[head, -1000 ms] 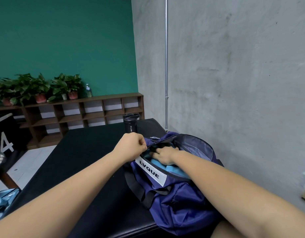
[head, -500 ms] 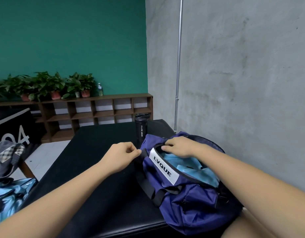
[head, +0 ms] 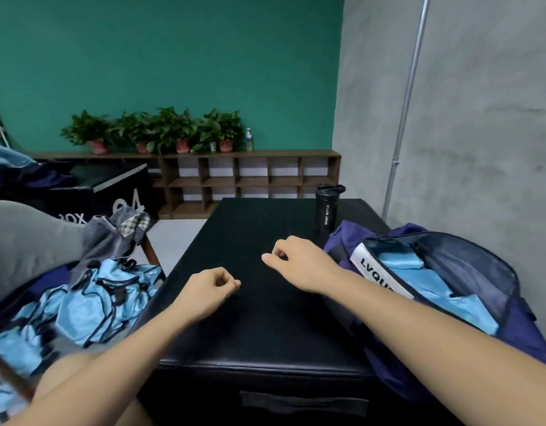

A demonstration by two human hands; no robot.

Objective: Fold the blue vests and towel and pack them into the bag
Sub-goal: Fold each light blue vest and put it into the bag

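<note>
Both forearms reach forward, left hand [head: 208, 290] and right hand [head: 296, 261] with fingers curled, holding nothing.

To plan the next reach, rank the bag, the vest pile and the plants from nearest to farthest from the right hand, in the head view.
From the right hand:
1. bag, just to its right on the table.
2. vest pile, off the table's left side.
3. plants, on the far shelf.
</note>
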